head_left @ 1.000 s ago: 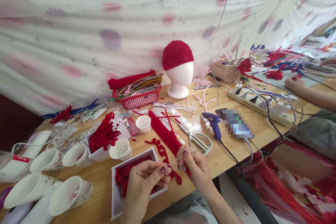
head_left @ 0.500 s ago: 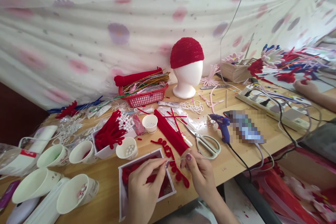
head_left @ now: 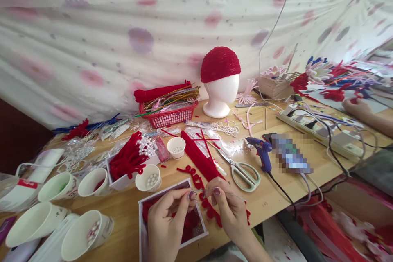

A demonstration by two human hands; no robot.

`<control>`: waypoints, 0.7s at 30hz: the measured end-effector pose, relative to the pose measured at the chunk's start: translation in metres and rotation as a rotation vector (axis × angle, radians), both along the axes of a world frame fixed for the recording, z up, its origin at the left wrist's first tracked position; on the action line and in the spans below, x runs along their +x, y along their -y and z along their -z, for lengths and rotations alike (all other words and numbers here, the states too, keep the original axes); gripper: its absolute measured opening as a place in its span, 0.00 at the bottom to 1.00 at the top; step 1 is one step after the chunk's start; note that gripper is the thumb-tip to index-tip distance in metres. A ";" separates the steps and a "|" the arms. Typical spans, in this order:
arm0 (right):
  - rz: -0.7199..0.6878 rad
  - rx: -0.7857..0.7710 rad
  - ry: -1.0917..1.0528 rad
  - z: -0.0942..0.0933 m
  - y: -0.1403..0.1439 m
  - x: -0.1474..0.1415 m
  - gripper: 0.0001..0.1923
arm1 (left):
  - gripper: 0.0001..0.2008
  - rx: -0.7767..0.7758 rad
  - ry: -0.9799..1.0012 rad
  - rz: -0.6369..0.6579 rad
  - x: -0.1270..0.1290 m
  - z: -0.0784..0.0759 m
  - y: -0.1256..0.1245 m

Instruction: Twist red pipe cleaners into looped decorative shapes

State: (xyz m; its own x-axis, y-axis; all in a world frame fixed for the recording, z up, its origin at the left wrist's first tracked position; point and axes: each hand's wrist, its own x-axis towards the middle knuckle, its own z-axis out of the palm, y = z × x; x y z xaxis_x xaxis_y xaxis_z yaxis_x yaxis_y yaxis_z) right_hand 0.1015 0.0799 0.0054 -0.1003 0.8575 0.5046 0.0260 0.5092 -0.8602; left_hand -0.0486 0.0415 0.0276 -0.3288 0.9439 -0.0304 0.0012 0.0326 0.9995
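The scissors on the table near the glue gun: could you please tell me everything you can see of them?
The scissors lie flat on the wooden table, blades shut. The metal blades point up and left, their tips at the clear plastic packets beside the red pipe-cleaner bundle. The two loop handles look like pale green plastic and point toward the table's near edge. The blue glue gun stands just to their right. Neither hand touches them; the right hand works just below and to their left.
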 end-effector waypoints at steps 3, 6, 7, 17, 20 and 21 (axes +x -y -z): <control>0.057 -0.006 0.013 -0.003 0.002 -0.002 0.19 | 0.04 0.025 -0.006 -0.034 0.001 0.000 0.000; 0.104 -0.058 0.019 -0.005 0.003 -0.002 0.22 | 0.03 0.076 -0.119 -0.056 0.002 -0.001 0.001; 0.103 -0.076 0.019 -0.005 0.003 -0.001 0.23 | 0.03 0.095 -0.162 -0.075 0.002 -0.002 0.002; 0.112 -0.043 0.021 -0.004 -0.002 0.012 0.23 | 0.11 0.019 0.061 -0.203 0.009 -0.010 0.002; 0.085 -0.071 -0.035 -0.001 0.000 0.011 0.22 | 0.18 -0.041 0.325 -0.189 0.013 -0.014 -0.002; 0.081 -0.079 -0.058 -0.001 0.000 0.010 0.22 | 0.19 -0.058 0.418 -0.165 0.014 -0.016 -0.003</control>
State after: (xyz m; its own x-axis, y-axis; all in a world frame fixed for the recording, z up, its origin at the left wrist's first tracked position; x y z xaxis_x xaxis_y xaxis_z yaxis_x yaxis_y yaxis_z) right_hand 0.1112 0.0797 0.0060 -0.0018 0.8989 0.4381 0.0133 0.4381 -0.8988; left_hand -0.0347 0.0446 0.0435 -0.4231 0.8725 -0.2444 -0.4124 0.0547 0.9093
